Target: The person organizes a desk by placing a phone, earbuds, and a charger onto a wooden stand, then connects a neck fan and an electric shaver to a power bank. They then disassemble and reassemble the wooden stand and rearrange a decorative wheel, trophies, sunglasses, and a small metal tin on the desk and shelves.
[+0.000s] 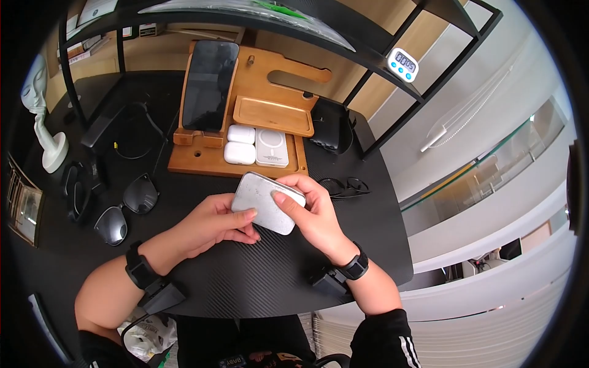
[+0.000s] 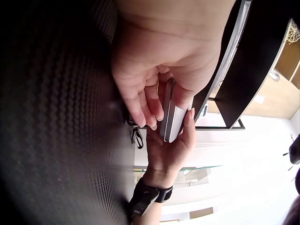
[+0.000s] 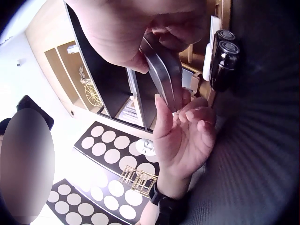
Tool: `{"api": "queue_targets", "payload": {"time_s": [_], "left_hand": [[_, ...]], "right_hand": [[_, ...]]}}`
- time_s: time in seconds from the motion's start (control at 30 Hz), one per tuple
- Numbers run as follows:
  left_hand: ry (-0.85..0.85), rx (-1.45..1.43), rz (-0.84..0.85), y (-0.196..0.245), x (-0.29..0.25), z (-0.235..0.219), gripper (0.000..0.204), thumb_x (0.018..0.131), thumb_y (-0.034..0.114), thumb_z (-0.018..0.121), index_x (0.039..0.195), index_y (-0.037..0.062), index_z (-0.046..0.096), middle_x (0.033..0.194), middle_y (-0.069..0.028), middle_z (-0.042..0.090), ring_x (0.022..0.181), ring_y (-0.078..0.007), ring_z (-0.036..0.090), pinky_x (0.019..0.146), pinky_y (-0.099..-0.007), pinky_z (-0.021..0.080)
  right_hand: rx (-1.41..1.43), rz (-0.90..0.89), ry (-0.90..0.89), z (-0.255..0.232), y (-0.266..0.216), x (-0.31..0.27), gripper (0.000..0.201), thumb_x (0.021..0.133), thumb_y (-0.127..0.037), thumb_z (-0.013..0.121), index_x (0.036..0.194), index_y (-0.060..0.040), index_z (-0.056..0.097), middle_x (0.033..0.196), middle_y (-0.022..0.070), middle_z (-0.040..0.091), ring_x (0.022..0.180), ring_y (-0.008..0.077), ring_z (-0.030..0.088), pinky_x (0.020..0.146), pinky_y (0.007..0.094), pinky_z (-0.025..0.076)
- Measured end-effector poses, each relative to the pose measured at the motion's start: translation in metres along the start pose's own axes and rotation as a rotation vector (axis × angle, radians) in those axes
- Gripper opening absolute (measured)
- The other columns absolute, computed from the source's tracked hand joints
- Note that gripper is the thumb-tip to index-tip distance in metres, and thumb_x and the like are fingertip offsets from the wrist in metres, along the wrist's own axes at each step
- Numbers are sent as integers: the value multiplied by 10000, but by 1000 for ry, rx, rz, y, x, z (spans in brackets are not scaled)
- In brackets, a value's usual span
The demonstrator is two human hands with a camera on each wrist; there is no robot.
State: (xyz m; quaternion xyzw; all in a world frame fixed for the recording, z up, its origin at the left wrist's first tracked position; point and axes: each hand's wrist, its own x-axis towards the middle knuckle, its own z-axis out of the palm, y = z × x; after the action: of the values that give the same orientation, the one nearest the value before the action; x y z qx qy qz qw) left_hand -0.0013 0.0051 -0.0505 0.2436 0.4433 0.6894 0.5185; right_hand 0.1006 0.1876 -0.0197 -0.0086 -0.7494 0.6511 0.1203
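A flat silver metal tin (image 1: pixel 265 202) with rounded corners is held above the black desk, tilted, between both hands. My left hand (image 1: pixel 211 224) pinches its lower left edge, thumb on the top face and fingers beneath. On the other side, my right hand (image 1: pixel 316 211) grips the right edge with its thumb lying on the top face. Seen edge-on in the left wrist view, the tin (image 2: pixel 172 117) shows a seam running along its side. The same seamed edge of the tin (image 3: pixel 164 70) appears in the right wrist view.
Behind the hands stands a wooden stand (image 1: pixel 178 161) bearing a phone (image 1: pixel 210 86), white earbud cases (image 1: pixel 240 153) and a white power bank (image 1: pixel 271 147). Sunglasses (image 1: pixel 140 195) lie left; a black cable (image 1: pixel 353 187) lies right. A white timer (image 1: pixel 403 65) hangs on the shelf frame.
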Motion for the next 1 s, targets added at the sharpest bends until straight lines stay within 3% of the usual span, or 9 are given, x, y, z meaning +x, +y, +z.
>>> {"api": "queue_targets", "payload": {"time_s": [0.13,0.4,0.43,0.5,0.53,0.6,0.63,0.9,1.0], "left_hand": [[15,-1,-4,2,0,2,319,908,242,593,1085,-15,527,836,-70,611,810,-157,647,788,-300,552],[68,-132,32,-1,1,-1,294,930,262,554,1068,4,530,809,-62,605,791,-168,649,799,-334,550],[71,-122,28,-1,2,0,289,934,267,548,1056,6,534,801,-62,602,791,-172,650,798,-335,550],[73,-112,22,-2,2,0,285,937,271,541,1043,7,538,792,-62,600,791,-177,650,796,-337,550],[54,-95,17,-3,2,0,290,945,279,522,1036,4,544,782,-65,597,790,-180,649,795,-340,549],[36,-78,13,-2,2,-1,298,954,286,504,1028,1,549,773,-67,594,788,-183,647,793,-342,549],[37,-74,18,0,2,-1,305,963,289,483,1021,-3,554,765,-70,591,785,-186,646,790,-344,549],[24,-63,20,0,2,-1,298,985,254,426,1018,-13,555,760,-76,585,786,-191,642,790,-344,548],[27,-66,9,0,2,-1,295,987,250,422,1022,-12,552,761,-78,584,789,-191,642,792,-344,547]], "right_hand": [[14,13,15,1,0,1,224,884,-88,607,1091,-18,555,991,20,612,885,56,552,783,218,449],[38,17,-57,8,-3,-1,437,835,-57,649,1228,-50,459,942,-5,588,636,5,500,464,152,373],[39,18,-56,7,-4,-1,437,835,-57,649,1228,-50,459,942,-5,588,636,5,500,464,152,373],[86,20,-29,6,-9,-1,431,858,-23,609,1246,-25,423,974,40,591,820,48,558,668,201,474],[87,19,-29,2,-9,0,431,858,-23,609,1246,-25,423,974,40,591,820,48,558,668,201,474],[134,57,88,-5,-9,2,412,868,-33,602,1242,-40,431,935,23,590,662,15,513,498,166,402],[152,-6,171,-2,-8,6,392,878,-54,597,1236,-56,437,914,12,590,565,-1,450,410,163,310],[310,-132,518,-45,-11,20,337,910,-186,575,1192,-66,437,875,53,595,504,77,481,424,196,378],[236,-198,668,-66,-10,24,305,884,-124,549,1159,-65,432,888,73,595,530,105,522,466,213,427]]}}
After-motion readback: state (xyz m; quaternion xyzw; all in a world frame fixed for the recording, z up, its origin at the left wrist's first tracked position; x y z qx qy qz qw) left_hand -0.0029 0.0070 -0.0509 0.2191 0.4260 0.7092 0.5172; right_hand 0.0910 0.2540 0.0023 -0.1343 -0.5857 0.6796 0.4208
